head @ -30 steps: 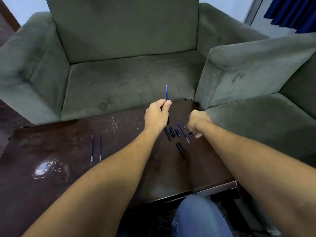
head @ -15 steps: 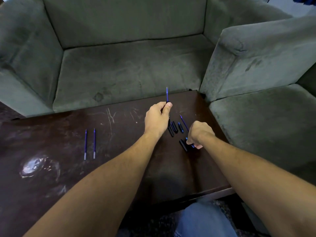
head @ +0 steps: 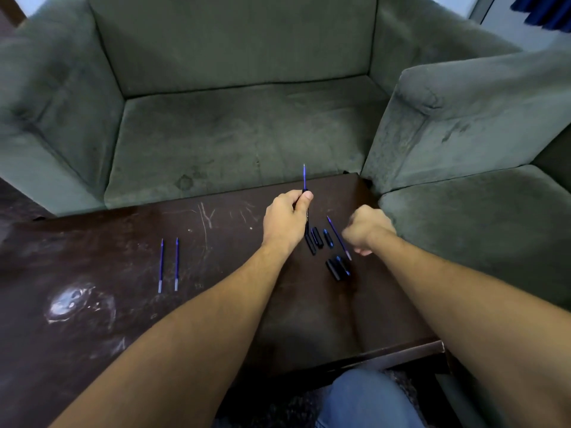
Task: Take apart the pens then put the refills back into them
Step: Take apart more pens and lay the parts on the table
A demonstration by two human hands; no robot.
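My left hand (head: 285, 219) grips a black pen barrel (head: 307, 216) held upright over the dark wooden table (head: 216, 307), with a blue refill (head: 304, 177) sticking up out of its top. My right hand (head: 366, 230) hovers just to the right as a curled, blurred fist with nothing showing in it. A loose blue refill (head: 338, 237) lies slantwise beside it. Short black pen pieces (head: 316, 239) lie under my left hand, and two more black pieces (head: 336, 267), one with blue on it, lie side by side nearer me. Two blue refills (head: 168, 264) lie parallel at the left.
A grey-green sofa seat (head: 231, 134) butts against the table's far edge, and a second sofa's arm (head: 463, 118) and seat stand at the right. A shiny smear (head: 71, 304) marks the table's left side. My knee in jeans (head: 364, 400) is below the near edge.
My right hand dipped to the black piece near me, left a second piece beside it, then lifted back toward the right. My left hand kept the barrel and refill upright.
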